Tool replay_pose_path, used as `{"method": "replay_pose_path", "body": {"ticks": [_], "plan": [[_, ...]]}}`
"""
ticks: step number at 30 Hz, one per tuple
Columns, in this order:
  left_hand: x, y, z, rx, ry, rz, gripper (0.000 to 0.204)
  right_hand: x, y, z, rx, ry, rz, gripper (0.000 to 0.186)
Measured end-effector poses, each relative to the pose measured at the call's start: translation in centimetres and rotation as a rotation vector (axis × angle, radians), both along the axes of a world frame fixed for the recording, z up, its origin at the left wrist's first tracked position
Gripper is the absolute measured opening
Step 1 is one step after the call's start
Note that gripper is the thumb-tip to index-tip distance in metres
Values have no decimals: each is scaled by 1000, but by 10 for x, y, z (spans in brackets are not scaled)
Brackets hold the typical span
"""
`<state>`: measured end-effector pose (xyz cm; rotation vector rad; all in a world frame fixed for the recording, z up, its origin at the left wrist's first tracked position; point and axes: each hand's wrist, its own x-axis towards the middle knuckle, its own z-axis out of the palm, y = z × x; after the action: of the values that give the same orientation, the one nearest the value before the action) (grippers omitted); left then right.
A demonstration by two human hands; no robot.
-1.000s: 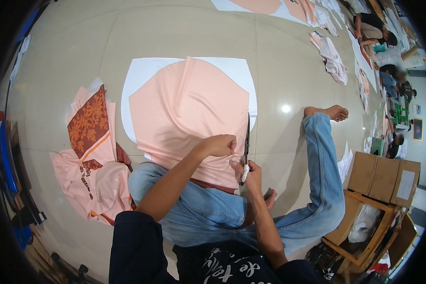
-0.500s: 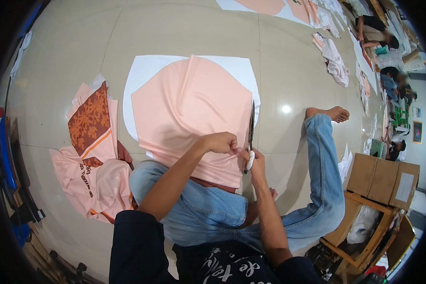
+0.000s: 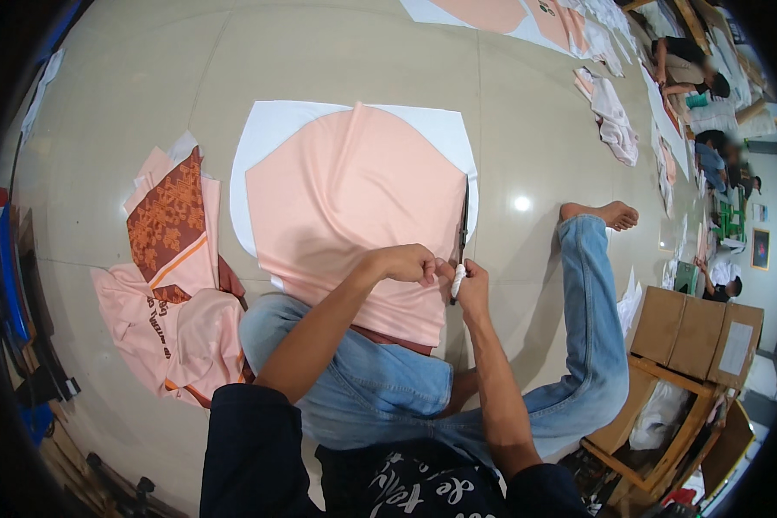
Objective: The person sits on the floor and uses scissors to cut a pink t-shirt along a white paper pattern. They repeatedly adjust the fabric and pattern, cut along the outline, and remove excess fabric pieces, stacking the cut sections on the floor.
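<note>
A piece of peach fabric (image 3: 354, 190) with white margins lies spread on the floor in front of me. My right hand (image 3: 472, 290) grips a pair of scissors (image 3: 464, 226) by handles wrapped in white. Their dark blades point away from me along the fabric's right edge. Just left of the handles, my left hand (image 3: 413, 264) has its fingers curled in a pinch at the fabric's right side, close to the right hand. What lies between those fingertips is too small to make out clearly. The fabric's near end reaches my folded leg.
On the left lies a heap of peach garment pieces (image 3: 181, 319) with a brown patterned panel (image 3: 168, 229). More cut fabric (image 3: 613, 121) lies at the far right. Cardboard boxes (image 3: 695, 332) sit on a wooden frame to the right. Several people work beyond.
My right hand and the scissors have moved slightly away from me along the fabric's edge. The scissors look more closed. The left hand keeps its pinch, nearly in place.
</note>
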<state>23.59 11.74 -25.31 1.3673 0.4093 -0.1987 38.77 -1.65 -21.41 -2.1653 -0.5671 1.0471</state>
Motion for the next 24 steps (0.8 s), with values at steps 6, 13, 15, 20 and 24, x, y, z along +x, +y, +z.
{"method": "replay_pose_path", "body": {"ticks": [6,13,15,20,24], "plan": [[-1,2,-4,-39,-15,0,8,1,21,14,-6,122,-89,40],[-1,0,-8,-14,-18,-11,10,-3,27,14,-25,-75,-4,42],[1,-1,-11,-38,-18,-1,10,-2,35,14,-43,9,-64,37],[3,-4,-14,-73,-38,-3,10,1,41,9,0,-72,7,37],[2,-1,-13,32,-24,-30,11,-7,64,34,6,184,-118,39]]}}
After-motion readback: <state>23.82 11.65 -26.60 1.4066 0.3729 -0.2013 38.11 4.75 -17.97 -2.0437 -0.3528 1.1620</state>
